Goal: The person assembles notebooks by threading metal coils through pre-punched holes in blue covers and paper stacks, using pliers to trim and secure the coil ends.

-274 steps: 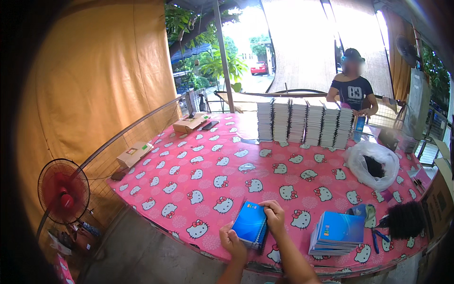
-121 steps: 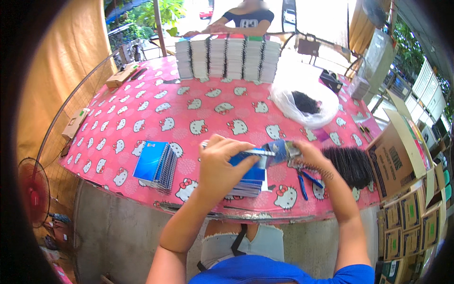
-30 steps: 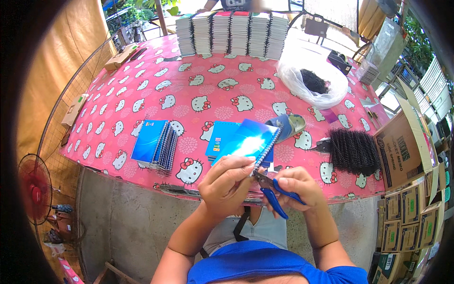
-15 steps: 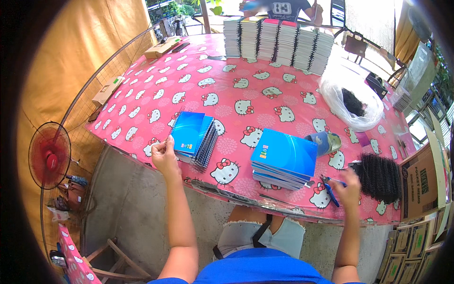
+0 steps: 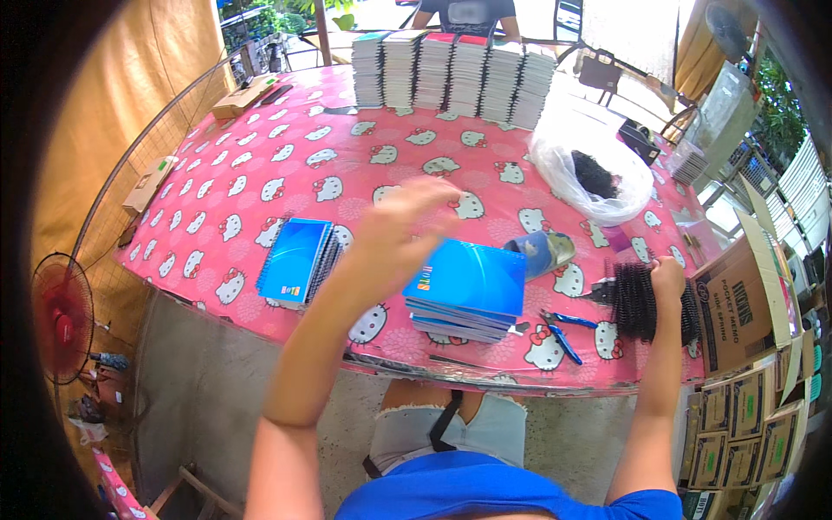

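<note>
My left hand [image 5: 400, 232], slightly blurred, hangs over the left edge of a stack of blue-covered notebooks [image 5: 472, 282], thumb and fingers apart with nothing in them. My right hand [image 5: 667, 279] rests at the top of a pile of black plastic binding coils [image 5: 640, 303], its fingers curled onto coils. Blue-handled cutting pliers [image 5: 565, 332] lie on the table between the notebooks and the coils. A second, smaller stack of spiral-bound blue notebooks [image 5: 296, 260] sits to the left, partly behind my left forearm.
A blue-grey cup-like object [image 5: 539, 253] lies behind the stack. Farther back are a white plastic bag [image 5: 559, 186] with black coils and tall piles of bound pads [image 5: 433, 78]. An open cardboard box [image 5: 741, 299] stands right; a person [image 5: 468, 17] is across the table [image 5: 217, 295].
My right hand has let go of the pliers and moved right onto the coils. My left hand has left the smaller notebook stack and swung right and up. The view has shifted right.
</note>
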`<action>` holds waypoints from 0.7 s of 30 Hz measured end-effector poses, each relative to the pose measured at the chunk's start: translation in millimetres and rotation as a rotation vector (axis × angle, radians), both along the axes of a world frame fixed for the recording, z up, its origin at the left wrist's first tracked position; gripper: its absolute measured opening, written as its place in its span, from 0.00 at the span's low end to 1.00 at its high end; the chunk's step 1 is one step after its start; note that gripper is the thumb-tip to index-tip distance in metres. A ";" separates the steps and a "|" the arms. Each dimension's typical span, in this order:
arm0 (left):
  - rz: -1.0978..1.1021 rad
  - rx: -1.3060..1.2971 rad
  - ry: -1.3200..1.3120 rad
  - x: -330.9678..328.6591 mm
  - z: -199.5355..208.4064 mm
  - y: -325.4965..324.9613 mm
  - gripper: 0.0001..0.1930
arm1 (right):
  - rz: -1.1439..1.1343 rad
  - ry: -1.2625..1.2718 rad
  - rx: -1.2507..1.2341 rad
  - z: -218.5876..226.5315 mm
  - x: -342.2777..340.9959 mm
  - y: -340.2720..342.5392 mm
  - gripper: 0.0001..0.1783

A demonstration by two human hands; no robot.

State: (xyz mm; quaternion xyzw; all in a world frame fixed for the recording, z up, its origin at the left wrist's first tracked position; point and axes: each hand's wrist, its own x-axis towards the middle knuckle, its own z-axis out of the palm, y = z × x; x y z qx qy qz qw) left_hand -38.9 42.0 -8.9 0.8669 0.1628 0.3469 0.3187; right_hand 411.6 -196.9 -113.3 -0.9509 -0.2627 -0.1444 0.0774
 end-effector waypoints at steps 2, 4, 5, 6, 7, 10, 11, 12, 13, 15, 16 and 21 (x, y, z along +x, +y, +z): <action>-0.096 0.035 0.346 40.4 0.9 -10.3 0.17 | 0.010 -0.023 -0.020 5.3 -12.9 2.5 0.10; -0.140 -0.032 0.546 56.6 -4.6 0.9 0.15 | 0.048 -0.014 -0.045 11.9 -27.6 6.8 0.10; -0.159 -0.065 0.641 64.1 -8.9 6.5 0.14 | 0.075 -0.008 0.005 14.6 -35.3 6.5 0.09; -0.165 -0.169 0.543 63.9 -13.5 15.5 0.14 | 0.077 -0.022 0.016 17.6 -33.3 2.7 0.08; -0.148 -0.270 0.517 64.8 -18.7 18.6 0.13 | 0.080 -0.027 0.025 14.9 -32.7 -0.5 0.08; -0.043 -0.174 0.377 64.2 -8.5 0.4 0.13 | 0.063 -0.061 0.038 13.5 -33.6 -3.9 0.08; 0.003 -0.077 0.318 58.8 1.8 -12.4 0.13 | 0.050 -0.079 0.064 15.8 -40.2 -2.1 0.08; -0.008 -0.030 0.252 50.3 13.7 -24.8 0.12 | 0.034 -0.104 0.094 20.5 -44.1 -2.1 0.09; -0.019 0.020 0.191 39.9 25.5 -36.7 0.12 | 0.032 -0.104 0.121 19.7 -41.6 -3.6 0.10; -0.042 0.115 0.113 31.5 25.3 -43.5 0.11 | 0.036 -0.104 0.175 18.1 -38.2 -5.4 0.12; -0.056 0.160 0.096 30.9 16.2 -41.6 0.11 | 0.015 -0.054 0.148 17.8 -39.1 -5.1 0.14; -0.021 0.169 0.091 34.2 19.1 -49.0 0.08 | 0.252 -0.350 0.366 26.1 -46.1 -12.7 0.20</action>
